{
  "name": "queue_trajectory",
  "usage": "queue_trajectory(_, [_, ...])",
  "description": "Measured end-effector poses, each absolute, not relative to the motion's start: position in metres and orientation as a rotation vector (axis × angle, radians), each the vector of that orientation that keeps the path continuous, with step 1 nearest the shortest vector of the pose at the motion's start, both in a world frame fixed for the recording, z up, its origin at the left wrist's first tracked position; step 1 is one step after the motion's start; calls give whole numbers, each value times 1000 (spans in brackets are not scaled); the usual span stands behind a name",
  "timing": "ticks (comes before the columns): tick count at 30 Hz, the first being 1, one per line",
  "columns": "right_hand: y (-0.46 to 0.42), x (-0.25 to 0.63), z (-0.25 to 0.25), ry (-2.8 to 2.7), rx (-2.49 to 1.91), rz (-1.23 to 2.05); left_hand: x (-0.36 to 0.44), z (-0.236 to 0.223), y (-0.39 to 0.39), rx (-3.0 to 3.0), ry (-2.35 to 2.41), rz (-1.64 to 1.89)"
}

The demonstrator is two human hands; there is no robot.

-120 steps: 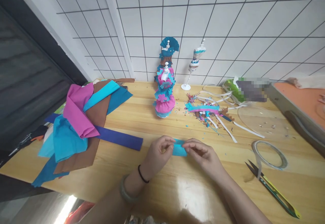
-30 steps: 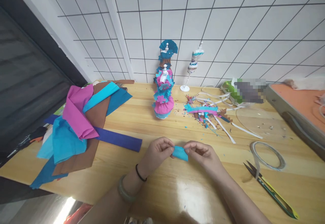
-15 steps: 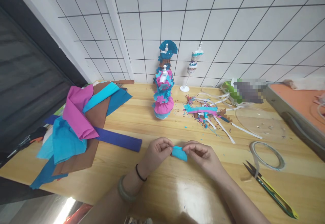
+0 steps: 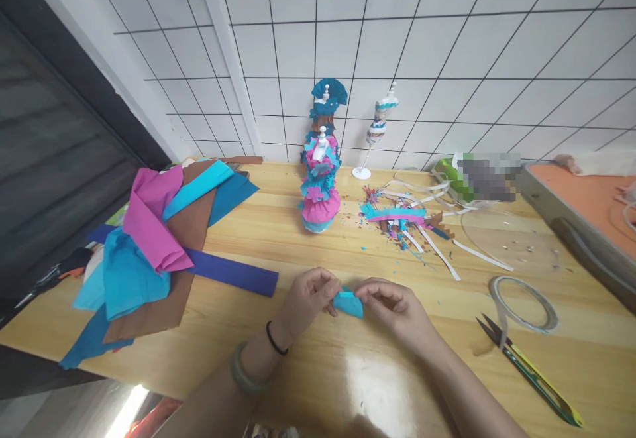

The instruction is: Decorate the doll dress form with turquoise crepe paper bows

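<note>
Between my two hands is a small piece of light-blue crepe paper (image 4: 349,305), folded along its upper edge and held just above the wooden table. My left hand (image 4: 312,297) pinches its left end, with a fingertip showing beneath the paper. At the right end, my right hand (image 4: 390,302) pinches the upper corner between thumb and fingers. Beyond my hands stands a small mannequin (image 4: 320,183) dressed in pink and blue ruffled paper. Another mannequin (image 4: 330,93) with a dark-blue fan collar is partly hidden behind it.
Folded crepe paper (image 4: 154,226) in several colours is piled at the left. A thinly wrapped mannequin (image 4: 380,123) stands near the wall. Paper scraps (image 4: 402,216) lie right of centre. Farther right are a roll of tape (image 4: 527,302) and thread snips (image 4: 534,375).
The light-blue paper first lay wider and flatter. It is now folded over at the top and tilted, with its right end lower. Both hands have stayed nearly in place.
</note>
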State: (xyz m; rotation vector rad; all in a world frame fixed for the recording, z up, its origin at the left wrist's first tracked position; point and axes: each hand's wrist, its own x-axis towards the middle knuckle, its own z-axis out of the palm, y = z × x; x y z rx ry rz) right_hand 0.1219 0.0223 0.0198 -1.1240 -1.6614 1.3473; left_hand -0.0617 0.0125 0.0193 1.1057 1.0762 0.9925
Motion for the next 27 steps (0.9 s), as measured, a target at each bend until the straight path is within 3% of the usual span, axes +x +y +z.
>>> queue_trajectory(13, [23, 122, 18, -1875, -1036, 1175, -53, 13, 8, 1226, 1184, 1017])
queue_trajectory(27, [20, 119, 16, -1604, -1137, 1332, -57, 13, 2, 1722, 1285, 1021])
